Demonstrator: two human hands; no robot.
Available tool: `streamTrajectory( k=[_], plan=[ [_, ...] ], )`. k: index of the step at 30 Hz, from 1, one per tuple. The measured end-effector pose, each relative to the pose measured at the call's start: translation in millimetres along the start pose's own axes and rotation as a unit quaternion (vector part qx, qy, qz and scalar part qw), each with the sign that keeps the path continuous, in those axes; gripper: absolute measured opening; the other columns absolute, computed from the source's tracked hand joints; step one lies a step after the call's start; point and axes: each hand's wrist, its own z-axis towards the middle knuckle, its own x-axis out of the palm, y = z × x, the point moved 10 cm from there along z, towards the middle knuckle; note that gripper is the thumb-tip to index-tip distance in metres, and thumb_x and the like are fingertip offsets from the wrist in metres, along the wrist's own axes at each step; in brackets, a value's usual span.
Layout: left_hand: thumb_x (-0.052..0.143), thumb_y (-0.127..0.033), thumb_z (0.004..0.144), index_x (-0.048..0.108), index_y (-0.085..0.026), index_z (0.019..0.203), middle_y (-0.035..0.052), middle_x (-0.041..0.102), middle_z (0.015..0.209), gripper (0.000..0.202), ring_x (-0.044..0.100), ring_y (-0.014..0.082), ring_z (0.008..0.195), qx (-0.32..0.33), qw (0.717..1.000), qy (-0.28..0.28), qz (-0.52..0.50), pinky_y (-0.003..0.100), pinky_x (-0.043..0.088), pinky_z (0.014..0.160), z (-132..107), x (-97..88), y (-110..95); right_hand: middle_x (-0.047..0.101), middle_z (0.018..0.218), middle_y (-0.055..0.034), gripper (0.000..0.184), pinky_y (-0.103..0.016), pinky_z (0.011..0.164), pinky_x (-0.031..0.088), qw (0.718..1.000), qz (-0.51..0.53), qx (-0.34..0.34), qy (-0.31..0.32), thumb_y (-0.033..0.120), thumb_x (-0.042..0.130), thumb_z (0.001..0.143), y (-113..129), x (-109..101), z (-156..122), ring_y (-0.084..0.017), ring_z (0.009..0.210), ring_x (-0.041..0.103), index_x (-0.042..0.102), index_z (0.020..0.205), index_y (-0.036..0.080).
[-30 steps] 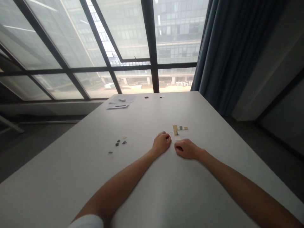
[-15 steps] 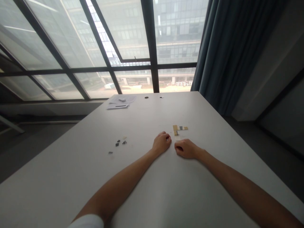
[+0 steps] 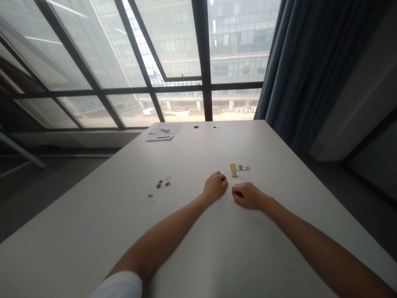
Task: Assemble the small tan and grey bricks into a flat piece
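Note:
My left hand [image 3: 216, 185] rests on the white table with its fingers curled, left of an L-shaped layout of small yellow and grey pieces [image 3: 238, 167]. Just below that layout, my right hand [image 3: 247, 195] is closed, with thumb and fingers drawn together. A pale, whitish piece [image 3: 236, 181] lies by the right hand's fingertips, at the lower end of the layout. The two hands are a short gap apart. Whatever either set of fingers pinches is too small or hidden to make out.
Several small dark pieces [image 3: 159, 186] and a pale yellow one [image 3: 168, 178] lie loose on the left of the table [image 3: 192, 153]. Papers [image 3: 159, 137] with a small white object [image 3: 165, 129] lie at the far left. Beyond are windows and a blue curtain [image 3: 288, 74].
The whole view has shifted slightly, so everything appears a little farther right. Both hands keep nearly the same pose and place beside the yellow and grey pieces.

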Motion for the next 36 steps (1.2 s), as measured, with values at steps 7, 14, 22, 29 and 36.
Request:
streamTrajectory(
  k=[7, 14, 22, 29, 36],
  plan=[
    [0.052, -0.026, 0.089, 0.073, -0.02, 0.082, 0.0046, 0.067, 0.089, 0.023, 0.061, 0.016, 0.082, -0.002, 1.0, 0.002, -0.004, 0.026, 0.047, 0.077, -3, 0.9, -3, 0.057, 0.061, 0.0011, 0.016, -0.025, 0.06, 0.03, 0.999, 0.021, -0.03, -0.036, 0.014, 0.053, 0.08, 1, -4, -6, -0.011, 0.056, 0.044, 0.055, 0.065, 0.019],
    [0.053, -0.028, 0.087, 0.076, -0.018, 0.084, 0.0052, 0.069, 0.089, 0.025, 0.062, 0.0154, 0.079, -0.029, 0.999, 0.013, -0.038, 0.026, 0.049, 0.078, 10, -21.9, 5, 0.057, 0.061, 0.0011, 0.017, -0.024, 0.06, 0.034, 0.99, 0.031, -0.056, -0.125, 0.015, 0.05, 0.086, -10, -17, -11, -0.011, 0.055, 0.048, 0.06, 0.072, 0.018],
    [0.058, -0.031, 0.086, 0.078, -0.018, 0.095, 0.0031, 0.074, 0.085, 0.025, 0.062, 0.014, 0.073, -0.048, 0.995, -0.04, -0.077, 0.025, 0.05, 0.074, 19, -120.2, 30, 0.054, 0.059, 0.0023, 0.018, -0.023, 0.059, 0.036, 0.98, 0.016, -0.077, -0.185, 0.015, 0.051, 0.087, -8, -29, -16, -0.011, 0.053, 0.049, 0.061, 0.073, 0.018],
    [0.062, -0.027, 0.082, 0.077, -0.019, 0.093, 0.0024, 0.073, 0.084, 0.021, 0.062, 0.0143, 0.072, -0.109, 0.992, -0.063, 0.017, 0.026, 0.05, 0.075, -10, -177.8, 123, 0.055, 0.058, 0.0023, 0.018, -0.023, 0.057, 0.037, 0.975, 0.014, -0.094, -0.2, 0.018, 0.052, 0.089, -4, -32, -17, -0.01, 0.051, 0.048, 0.063, 0.074, 0.018],
    [0.063, -0.033, 0.084, 0.075, -0.02, 0.091, 0.004, 0.071, 0.091, 0.019, 0.064, 0.0184, 0.088, -0.197, 0.966, -0.065, 0.153, 0.027, 0.049, 0.084, -81, -196.3, 199, 0.059, 0.059, 0.0004, 0.019, -0.024, 0.058, 0.039, 0.976, 0.022, -0.073, -0.203, 0.021, 0.053, 0.088, -13, -30, -16, -0.012, 0.051, 0.051, 0.065, 0.074, 0.019]
  ],
)
